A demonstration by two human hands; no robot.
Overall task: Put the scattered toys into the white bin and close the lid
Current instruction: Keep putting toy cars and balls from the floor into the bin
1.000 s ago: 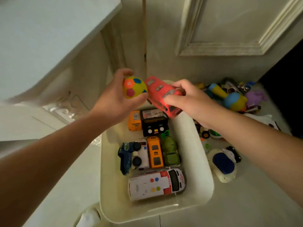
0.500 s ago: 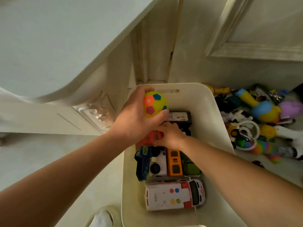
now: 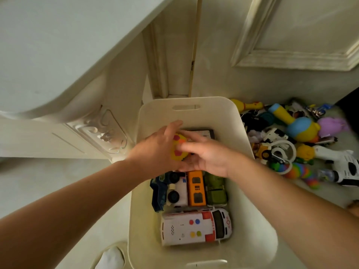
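The white bin [image 3: 243,133] stands open on the floor. Inside lie a white ambulance [image 3: 196,226], an orange bus [image 3: 196,188], a green truck [image 3: 215,190], a blue and white car [image 3: 172,191] and a black toy [image 3: 204,132]. My left hand [image 3: 155,151] holds a yellow ball with coloured patches [image 3: 177,147] low over the bin's far half. My right hand [image 3: 207,157] reaches in beside it, its blurred fingers stretched out across the ball. The red car is hidden under my hands. Scattered toys lie right of the bin: a blue and yellow toy [image 3: 299,127] and a white robot dog [image 3: 340,162].
A purple toy [image 3: 332,126], a rainbow toy [image 3: 297,170], a yellow vehicle [image 3: 262,151] and a rubber chicken [image 3: 249,105] crowd the floor at right. A white carved cabinet [image 3: 77,94] overhangs the left. A panelled door [image 3: 291,35] closes the back. A white sock [image 3: 110,258] shows at the bottom.
Both hands have gone down into the bin. The red car my right hand held is now out of sight beneath them, and the ball has sunk lower in my left hand.
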